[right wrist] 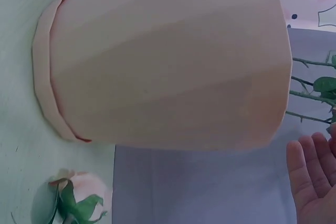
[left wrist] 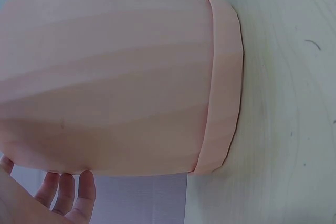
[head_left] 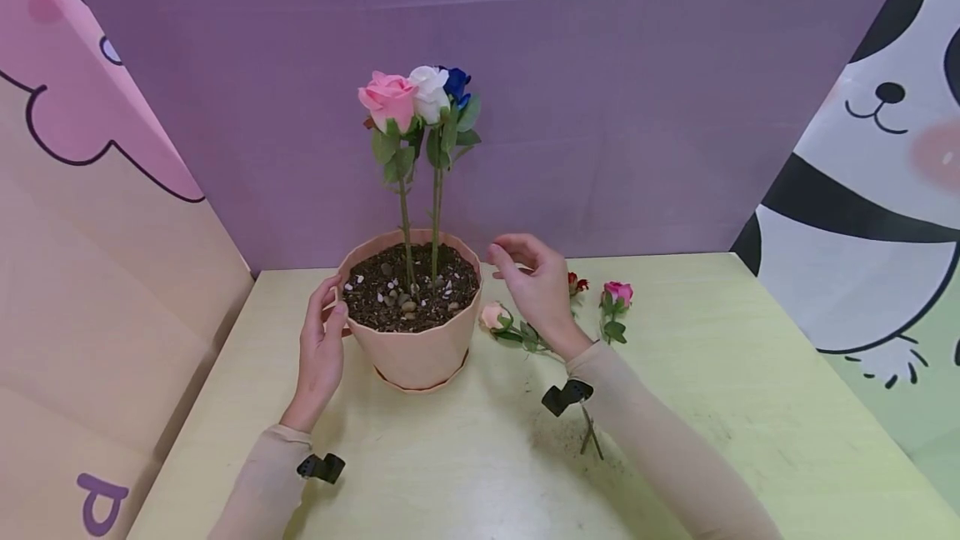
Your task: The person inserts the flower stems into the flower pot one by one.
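Note:
A pale pink faceted flower pot (head_left: pixel 414 357) full of dark soil (head_left: pixel 375 286) and pebbles stands on the table. Upright in it are a pink rose (head_left: pixel 390 98), a white rose (head_left: pixel 430 95) and a blue rose (head_left: pixel 456 85) on green stems. My left hand (head_left: pixel 322 357) rests its fingertips against the pot's left side, near the rim, as the left wrist view also shows. Just off the right rim, my right hand (head_left: pixel 536 286) hovers with loosely bent fingers and nothing in them. In the right wrist view its fingers (right wrist: pixel 302 169) are apart from the pot.
On the table right of the pot lie a peach rose (head_left: pixel 493 317), a dark red flower (head_left: pixel 577 283) and a magenta rose (head_left: pixel 618 293). Cut stem ends (head_left: pixel 591 433) show beneath the right forearm, with scattered soil nearby. A purple backdrop (head_left: pixel 637 107) stands behind.

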A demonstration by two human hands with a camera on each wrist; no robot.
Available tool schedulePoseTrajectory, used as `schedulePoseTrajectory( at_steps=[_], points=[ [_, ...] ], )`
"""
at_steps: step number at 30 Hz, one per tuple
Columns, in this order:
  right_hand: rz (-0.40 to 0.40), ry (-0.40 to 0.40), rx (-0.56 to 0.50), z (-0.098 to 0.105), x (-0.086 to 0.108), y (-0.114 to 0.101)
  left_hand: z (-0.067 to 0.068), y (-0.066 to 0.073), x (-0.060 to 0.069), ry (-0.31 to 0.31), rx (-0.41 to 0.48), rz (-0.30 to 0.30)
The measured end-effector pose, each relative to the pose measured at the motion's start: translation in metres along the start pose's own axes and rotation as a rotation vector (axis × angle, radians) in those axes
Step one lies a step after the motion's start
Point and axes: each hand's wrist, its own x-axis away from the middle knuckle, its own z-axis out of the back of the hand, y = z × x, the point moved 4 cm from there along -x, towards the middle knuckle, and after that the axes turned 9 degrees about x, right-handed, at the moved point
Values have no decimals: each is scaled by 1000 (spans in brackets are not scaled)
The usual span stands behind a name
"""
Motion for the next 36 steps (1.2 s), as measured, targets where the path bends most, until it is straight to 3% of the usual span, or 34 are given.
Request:
schedulePoseTrajectory(
  at_steps=[23,36],
  points=[
    [-132,16,-13,49,17,40,1,0,0,6,-14,4],
    [-183,43,72,70,28,63,0,0,-2,-5,-17,14]
  ],
)
